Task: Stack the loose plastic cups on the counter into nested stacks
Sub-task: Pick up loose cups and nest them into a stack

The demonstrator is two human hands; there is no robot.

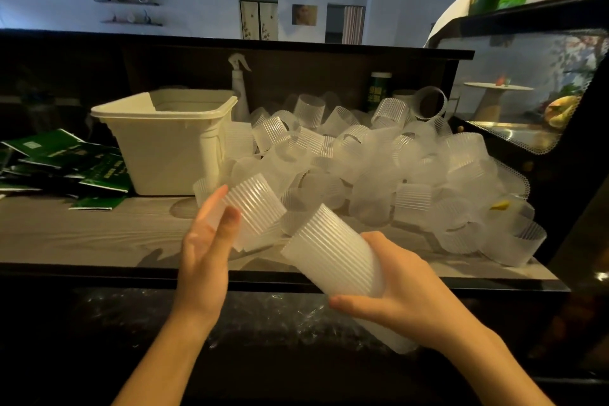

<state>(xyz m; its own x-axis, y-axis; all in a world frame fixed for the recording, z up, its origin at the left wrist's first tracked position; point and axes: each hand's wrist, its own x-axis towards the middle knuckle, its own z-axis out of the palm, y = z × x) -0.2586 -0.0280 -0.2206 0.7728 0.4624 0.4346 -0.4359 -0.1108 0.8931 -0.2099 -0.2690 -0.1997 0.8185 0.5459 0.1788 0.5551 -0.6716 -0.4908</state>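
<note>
A big heap of loose frosted ribbed plastic cups (379,168) covers the right half of the wooden counter (82,234). My left hand (207,241) holds a single ribbed cup (253,208) tilted on its side, thumb on its front and fingers behind it. My right hand (402,293) grips a long nested stack of cups (333,254) from below, its closed end pointing up and left toward the single cup. The single cup and the stack are close together, just in front of the heap.
A cream plastic tub (164,145) stands on the counter left of the heap, with green packets (66,161) scattered further left. A spray bottle (240,86) and a green can (379,89) stand at the back. A glass display case (527,92) borders the right side.
</note>
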